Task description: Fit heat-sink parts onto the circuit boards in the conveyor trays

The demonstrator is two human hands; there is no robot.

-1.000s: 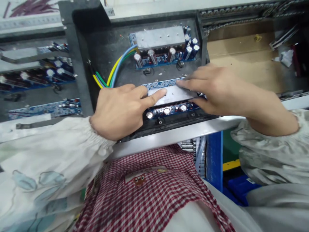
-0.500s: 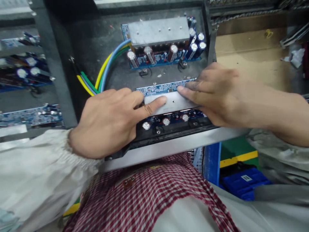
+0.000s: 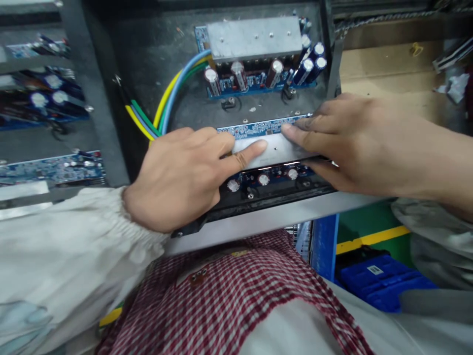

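One flat aluminium heat-sink plate [image 3: 275, 150] on a blue circuit board [image 3: 254, 129]: your left hand [image 3: 177, 180] presses it with open fingers; your right hand [image 3: 354, 143] covers its end, grip unclear. Three silver-topped capacitors [image 3: 263, 179] just below the plate.

A hand could pass along the bare chassis floor [image 3: 251, 106] between the far board [image 3: 258, 89] and the plate [image 3: 275, 150], where the left hand [image 3: 177, 180] and right hand [image 3: 354, 143] lie across the near board [image 3: 254, 129]. Wires [image 3: 158, 116] curve across that strip's left end, capacitors [image 3: 240, 76] rise along the far board, and the chassis wall [image 3: 331, 64] stands between the strip and the cardboard [image 3: 384, 69] on the right.
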